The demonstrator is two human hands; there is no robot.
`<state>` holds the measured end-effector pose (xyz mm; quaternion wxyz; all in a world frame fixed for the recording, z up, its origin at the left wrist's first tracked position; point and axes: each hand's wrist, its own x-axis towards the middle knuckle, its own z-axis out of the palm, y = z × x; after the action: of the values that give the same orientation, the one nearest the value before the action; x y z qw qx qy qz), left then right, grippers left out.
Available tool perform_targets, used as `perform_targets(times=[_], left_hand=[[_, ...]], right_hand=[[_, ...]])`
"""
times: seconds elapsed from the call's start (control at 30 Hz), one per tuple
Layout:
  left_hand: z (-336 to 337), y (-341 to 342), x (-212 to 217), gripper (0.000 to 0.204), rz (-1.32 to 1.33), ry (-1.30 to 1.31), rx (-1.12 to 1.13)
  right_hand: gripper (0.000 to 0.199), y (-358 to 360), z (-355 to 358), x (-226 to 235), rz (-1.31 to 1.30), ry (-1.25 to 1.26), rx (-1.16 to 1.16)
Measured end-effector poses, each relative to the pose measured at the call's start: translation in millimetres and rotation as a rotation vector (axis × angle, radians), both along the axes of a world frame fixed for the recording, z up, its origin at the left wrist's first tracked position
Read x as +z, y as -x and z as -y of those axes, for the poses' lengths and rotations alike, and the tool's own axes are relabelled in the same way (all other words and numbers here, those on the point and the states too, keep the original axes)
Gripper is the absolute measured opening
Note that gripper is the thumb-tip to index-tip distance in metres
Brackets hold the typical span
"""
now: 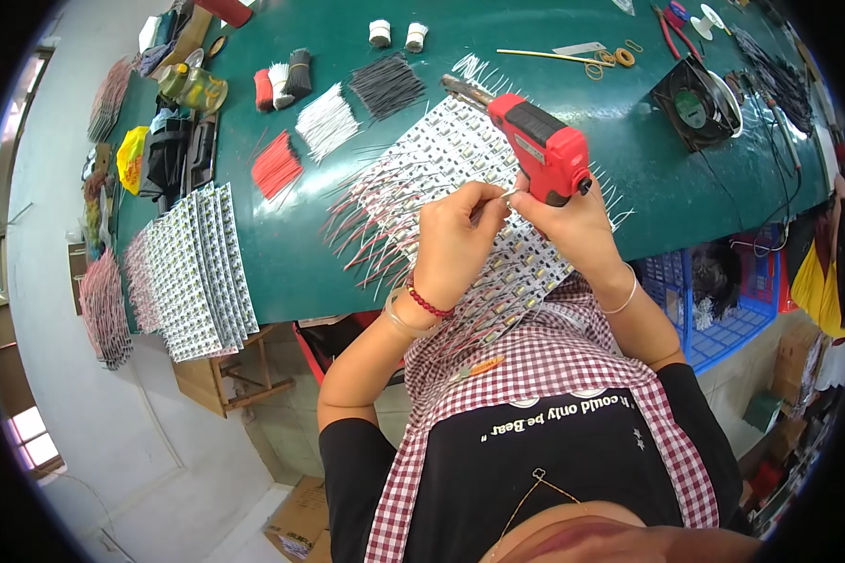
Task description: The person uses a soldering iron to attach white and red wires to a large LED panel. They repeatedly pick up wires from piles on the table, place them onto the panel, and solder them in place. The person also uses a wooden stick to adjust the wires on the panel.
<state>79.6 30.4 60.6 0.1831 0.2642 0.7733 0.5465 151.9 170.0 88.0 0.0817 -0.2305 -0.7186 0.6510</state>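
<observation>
My right hand (577, 225) is wrapped round the grip of a red and black soldering gun (540, 141), its metal tip pointing to the far left over the boards. My left hand (455, 235) is closed in a pinch close to my right fingertips, at what looks like a thin white wire end; the exact thing is mostly hidden by the fingers. Beneath both hands lies a white sheet of small circuit boards (432, 141), with red, white and black wires fringing its left side. Its near part hangs over the table edge onto my checked apron (554, 352).
Bundles of red wires (277, 166), white wires (328, 122) and black wires (387, 85) lie on the green table (282, 249). Stacked board sheets (192, 272) overhang the left edge. A small black fan (693, 105) stands right, above a blue crate (723, 328).
</observation>
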Motion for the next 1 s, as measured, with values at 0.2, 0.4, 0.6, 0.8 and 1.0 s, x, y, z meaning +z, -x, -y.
perform_targets(times=[0.2, 0.4, 0.6, 0.8, 1.0], left_hand=[[-1.4, -3.4, -2.6, 0.009, 0.041, -0.063, 0.014], [2.8, 0.5, -2.4, 0.009, 0.079, -0.051, 0.033], [3.1, 2.1, 1.2, 0.012, 0.252, -0.052, -0.027], [2.4, 3.4, 3.5, 0.012, 0.137, 0.016, -0.044], [2.6, -4.6, 4.4, 0.011, 0.158, -0.042, -0.032]], right_hand=[[0.011, -0.2, 0.6, 1.2, 0.014, -0.018, -0.007], [0.019, -3.5, -3.7, -4.2, -0.056, 0.142, -0.015], [0.036, 1.6, -14.6, -20.4, -0.148, 0.551, 0.008], [0.031, 0.3, -9.6, -13.7, -0.108, 0.43, -0.026], [0.015, -8.8, 1.1, -6.7, 0.025, -0.032, -0.025]])
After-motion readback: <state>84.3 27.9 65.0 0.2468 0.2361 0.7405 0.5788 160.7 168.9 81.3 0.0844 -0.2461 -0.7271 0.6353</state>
